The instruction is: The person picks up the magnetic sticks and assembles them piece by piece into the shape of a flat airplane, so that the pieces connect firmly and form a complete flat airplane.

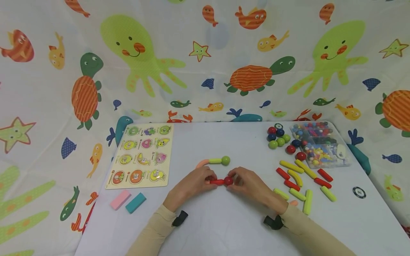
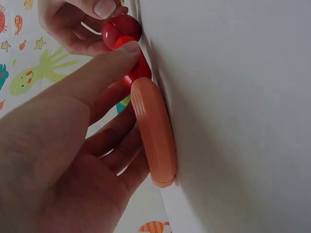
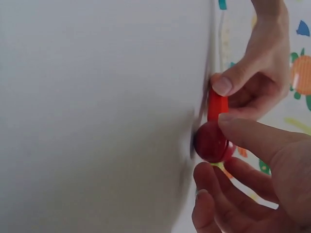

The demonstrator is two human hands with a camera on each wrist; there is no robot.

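My left hand [image 1: 194, 183] pinches a short red stick [image 2: 141, 69] between thumb and fingers. An orange-pink stick [image 2: 155, 133] meets the red stick's near end in the left wrist view, lying along the fingers. At the other end, a red ball [image 3: 210, 141] touches the red stick. My right hand [image 1: 251, 186] holds that ball with its thumb and fingertips, close to the white tabletop. Just beyond the hands lies a joined row: an orange-pink curved stick [image 1: 202, 163], a light green stick [image 1: 215, 161] and a green ball [image 1: 225, 160].
Yellow [image 1: 291, 166], red [image 1: 325, 175] and green sticks [image 1: 308, 202] lie loose at the right. Behind them are several coloured balls [image 1: 280, 142] and a compartment box [image 1: 346, 156] of beads. A fruit picture board [image 1: 137, 177], a pink block [image 1: 120, 200] and a teal block [image 1: 136, 203] lie left.
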